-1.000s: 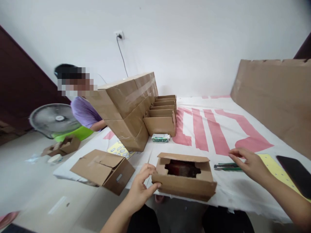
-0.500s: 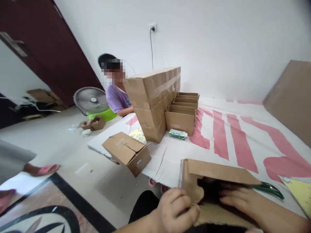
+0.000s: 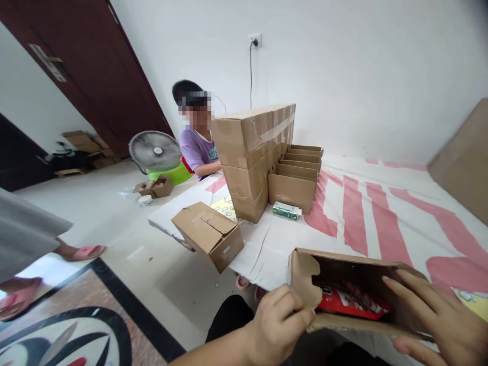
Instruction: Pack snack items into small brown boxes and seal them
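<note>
An open cardboard box (image 3: 354, 256) sits at the table's near edge, tilted toward me. Inside it lies a red printed packet (image 3: 351, 301). My left hand (image 3: 280, 320) is closed on the box's left end, its fingers curled over the cardboard by the notched flap (image 3: 305, 277). At the right end, my right hand (image 3: 438, 310) has its fingers stretched and spread over the opening; whether it touches the cardboard I cannot tell. A closed cardboard box (image 3: 204, 229) rests farther left, on the table's edge.
A taped stack of boxes (image 3: 247, 152) stands mid-table beside several open boxes (image 3: 293, 190). In front lies a small green-and-white carton (image 3: 286, 210). A person in purple (image 3: 196, 150) sits behind the stack. Someone in pink sandals (image 3: 89, 252) stands left. A fan (image 3: 154, 150) is on the floor.
My right hand has come out of the box toward the right, and its fingers have spread. The red packet now shows inside. The view has shifted slightly left.
</note>
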Motion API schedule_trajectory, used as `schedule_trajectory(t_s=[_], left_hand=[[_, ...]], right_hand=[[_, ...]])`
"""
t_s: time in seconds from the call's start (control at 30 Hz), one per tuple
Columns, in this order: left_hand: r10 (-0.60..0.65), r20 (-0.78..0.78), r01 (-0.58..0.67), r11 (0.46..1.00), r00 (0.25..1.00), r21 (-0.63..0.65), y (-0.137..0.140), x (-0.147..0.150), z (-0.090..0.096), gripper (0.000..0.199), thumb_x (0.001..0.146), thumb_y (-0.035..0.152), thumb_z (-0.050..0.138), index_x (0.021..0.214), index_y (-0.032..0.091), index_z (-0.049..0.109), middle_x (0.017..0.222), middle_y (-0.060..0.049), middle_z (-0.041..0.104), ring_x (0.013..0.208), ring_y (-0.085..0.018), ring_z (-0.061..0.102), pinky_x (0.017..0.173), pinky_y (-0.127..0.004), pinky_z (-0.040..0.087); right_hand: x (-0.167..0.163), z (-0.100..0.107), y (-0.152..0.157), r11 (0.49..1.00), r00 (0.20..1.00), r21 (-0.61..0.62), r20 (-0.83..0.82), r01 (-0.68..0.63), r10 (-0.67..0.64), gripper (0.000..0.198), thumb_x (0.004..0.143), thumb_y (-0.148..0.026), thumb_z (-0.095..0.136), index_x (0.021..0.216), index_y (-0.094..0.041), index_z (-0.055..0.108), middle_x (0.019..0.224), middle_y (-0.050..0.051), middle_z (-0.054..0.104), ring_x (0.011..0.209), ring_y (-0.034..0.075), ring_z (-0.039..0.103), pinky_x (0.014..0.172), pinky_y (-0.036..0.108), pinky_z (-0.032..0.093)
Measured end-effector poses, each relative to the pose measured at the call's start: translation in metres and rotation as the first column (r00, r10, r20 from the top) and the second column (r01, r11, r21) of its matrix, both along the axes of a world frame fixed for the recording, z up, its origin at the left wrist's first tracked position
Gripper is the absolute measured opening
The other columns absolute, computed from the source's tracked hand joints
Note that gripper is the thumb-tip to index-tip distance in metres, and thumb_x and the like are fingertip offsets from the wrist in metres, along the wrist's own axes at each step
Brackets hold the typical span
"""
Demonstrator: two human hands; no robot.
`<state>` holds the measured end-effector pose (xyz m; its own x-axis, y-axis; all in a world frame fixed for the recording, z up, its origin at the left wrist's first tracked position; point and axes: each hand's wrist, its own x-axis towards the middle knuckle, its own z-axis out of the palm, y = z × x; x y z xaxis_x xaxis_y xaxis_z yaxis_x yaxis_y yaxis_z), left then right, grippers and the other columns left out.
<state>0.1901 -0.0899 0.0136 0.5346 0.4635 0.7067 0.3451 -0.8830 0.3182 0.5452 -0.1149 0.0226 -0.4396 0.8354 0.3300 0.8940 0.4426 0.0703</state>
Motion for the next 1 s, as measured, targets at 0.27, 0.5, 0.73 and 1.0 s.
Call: schedule_trajectory(t_s=[0.27,0.5,0.73,1.0], left_hand=[[0.133,0.446,0.191,0.771,0.885,-0.608,0.032,-0.017,-0.031,0.027,0.09,0.042,0.058,0.107,0.021,0.056,0.099,-0.008,0.056,0.093,-0.021,0.054,0.083,-0.035,0.043],[0.101,0.457,0.381,0.412,0.884,-0.828,0.061,-0.016,-0.071,0.082,0.049,0.039,0.092,0.118,0.023,0.052,0.118,-0.009,0.049,0.114,-0.028,0.046,0.093,-0.037,0.039],[0.211,0.479,0.389,0.357,0.852,-0.849,0.06,-0.009,-0.079,0.065,0.046,0.03,0.094,0.097,0.02,0.056,0.096,-0.002,0.053,0.09,-0.018,0.051,0.081,-0.03,0.039],[0.271,0.572,0.531,0.214,0.774,-0.82,0.063,-0.01,-0.07,0.048,0.065,0.043,0.083,0.1,0.02,0.06,0.092,-0.002,0.056,0.081,-0.014,0.053,0.073,-0.025,0.04]], right_hand=[[0.004,-0.007,0.022,0.994,0.995,0.064,0.033,-0.094,0.092,0.054,0.077,-0.059,0.064,0.125,-0.034,0.062,0.134,0.005,0.06,0.122,0.04,0.054,0.086,0.055,0.055],[-0.006,0.007,0.032,0.998,0.997,0.017,-0.042,-0.057,0.057,0.044,0.082,-0.058,0.056,0.113,-0.031,0.07,0.123,0.007,0.067,0.116,0.04,0.059,0.08,0.056,0.059],[-0.009,0.008,0.036,1.0,0.997,-0.008,-0.069,-0.02,0.019,0.04,0.08,-0.055,0.058,0.112,-0.034,0.071,0.123,0.004,0.067,0.117,0.042,0.058,0.083,0.057,0.058],[-0.009,0.01,0.033,0.999,0.999,-0.006,-0.041,-0.032,0.032,0.04,0.081,-0.054,0.058,0.113,-0.034,0.07,0.122,0.004,0.068,0.118,0.04,0.058,0.081,0.055,0.06]])
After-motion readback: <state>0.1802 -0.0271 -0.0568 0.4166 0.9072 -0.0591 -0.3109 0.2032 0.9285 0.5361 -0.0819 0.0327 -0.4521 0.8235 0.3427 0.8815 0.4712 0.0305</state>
